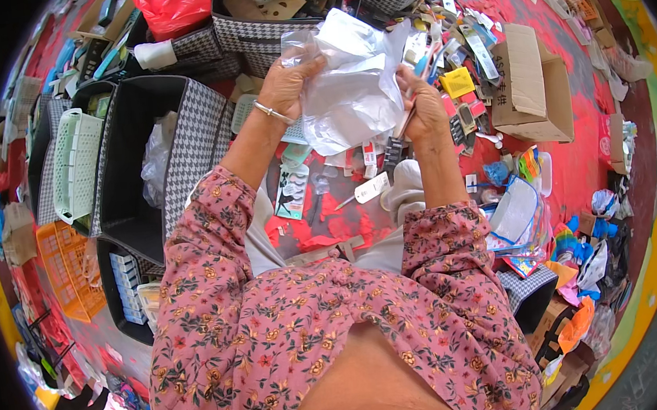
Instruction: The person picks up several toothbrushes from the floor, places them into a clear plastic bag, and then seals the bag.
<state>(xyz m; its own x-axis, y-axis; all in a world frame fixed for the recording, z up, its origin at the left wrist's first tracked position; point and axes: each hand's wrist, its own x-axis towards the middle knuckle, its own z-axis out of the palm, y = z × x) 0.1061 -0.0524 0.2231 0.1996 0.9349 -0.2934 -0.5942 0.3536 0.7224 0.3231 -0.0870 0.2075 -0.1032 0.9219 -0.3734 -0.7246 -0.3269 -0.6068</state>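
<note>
My left hand [287, 84], with a thin bangle on its wrist, grips the upper left corner of a clear crumpled plastic bag [349, 78] held up in front of me. My right hand [423, 107] pinches the bag's right edge and also holds a slim dark item, whose kind I cannot make out. The bag hangs over a red floor mat [323, 233] strewn with small packaged goods. Both forearms wear pink floral sleeves.
A black houndstooth fabric bin [183, 151] stands at the left with white and orange plastic baskets [75, 168] beside it. An open cardboard box [529, 86] sits at the right. A red plastic bag [171, 8] lies at the top. Colourful bags are piled at the lower right [567, 254].
</note>
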